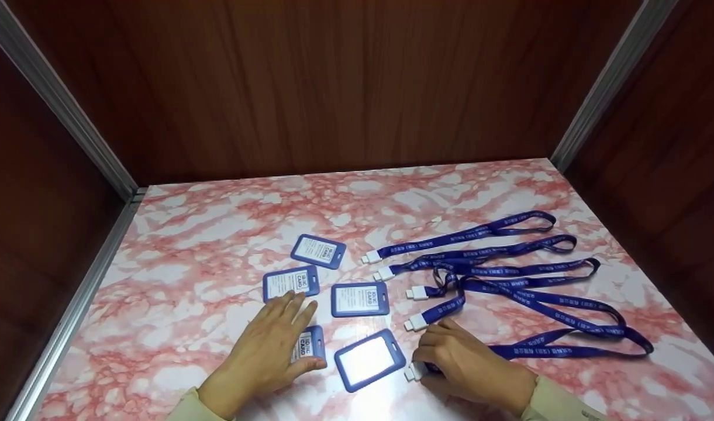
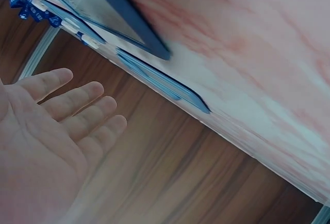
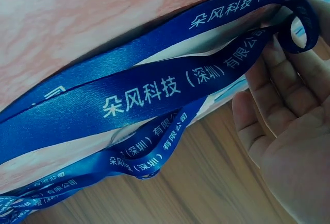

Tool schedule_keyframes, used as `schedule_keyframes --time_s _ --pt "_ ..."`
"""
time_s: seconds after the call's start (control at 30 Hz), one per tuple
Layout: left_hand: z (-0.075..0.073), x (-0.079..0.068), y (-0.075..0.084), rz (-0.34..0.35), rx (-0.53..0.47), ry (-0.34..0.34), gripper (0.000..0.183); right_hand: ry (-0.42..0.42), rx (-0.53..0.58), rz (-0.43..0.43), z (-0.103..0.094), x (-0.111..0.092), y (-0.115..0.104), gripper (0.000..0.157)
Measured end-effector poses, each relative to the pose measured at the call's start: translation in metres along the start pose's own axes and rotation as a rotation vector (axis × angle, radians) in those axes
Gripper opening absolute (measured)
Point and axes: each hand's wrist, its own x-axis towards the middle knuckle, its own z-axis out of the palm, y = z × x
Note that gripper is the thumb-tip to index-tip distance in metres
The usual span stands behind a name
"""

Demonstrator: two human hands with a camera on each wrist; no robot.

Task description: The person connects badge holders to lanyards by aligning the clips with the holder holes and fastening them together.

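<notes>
My right hand (image 1: 465, 362) has its fingers curled round the nearest blue lanyard (image 1: 558, 351), close to its white clip (image 1: 414, 371). In the right wrist view, white-lettered straps (image 3: 165, 92) run to the curled fingers of that hand (image 3: 294, 116). My left hand (image 1: 269, 345) is spread above a blue ID card holder (image 1: 317, 342) and partly hides it. Its fingertips overlap the lower edge of another card holder (image 1: 286, 283); contact cannot be told. In the left wrist view the fingers of this hand (image 2: 62, 126) are extended, the palm without anything in it.
More blue card holders lie at the table's middle: one at the back (image 1: 316, 251), one in the centre (image 1: 359, 299) and a glare-covered one (image 1: 369, 359) between the hands. Several lanyards (image 1: 479, 234) stretch rightward, some overlapping. Brown panels (image 1: 345, 88) enclose the marbled table (image 1: 199, 234).
</notes>
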Motion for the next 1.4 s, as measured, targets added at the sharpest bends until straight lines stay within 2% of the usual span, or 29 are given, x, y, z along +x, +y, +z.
schedule_keyframes --time_s 0.17,0.43,0.6,0.8,1.1,1.23,1.4 --pt "0.001 0.004 0.010 0.051 0.022 -0.003 0.095 0.014 0.016 0.015 0.000 -0.001 0.000 0.020" --pt "0.004 0.011 0.027 0.096 0.020 -0.046 0.095 0.026 0.021 0.032 -0.001 -0.001 0.000 0.020" --pt "0.005 0.012 0.036 0.136 0.071 -0.057 0.095 0.092 -0.005 -0.012 0.000 0.000 0.001 0.023" --pt "0.008 0.014 0.044 0.188 0.092 -0.025 0.090 0.146 0.000 -0.028 0.002 -0.001 0.002 0.023" --pt "0.013 0.014 0.052 0.178 0.084 -0.078 0.091 0.129 0.001 0.041 0.001 -0.004 0.003 0.021" --pt "0.014 0.016 0.056 0.181 0.090 -0.101 0.097 0.086 0.012 0.093 -0.001 -0.004 0.002 0.018" --pt "0.017 0.017 0.057 0.189 0.108 -0.106 0.106 0.073 0.009 0.107 -0.001 -0.003 0.002 0.017"
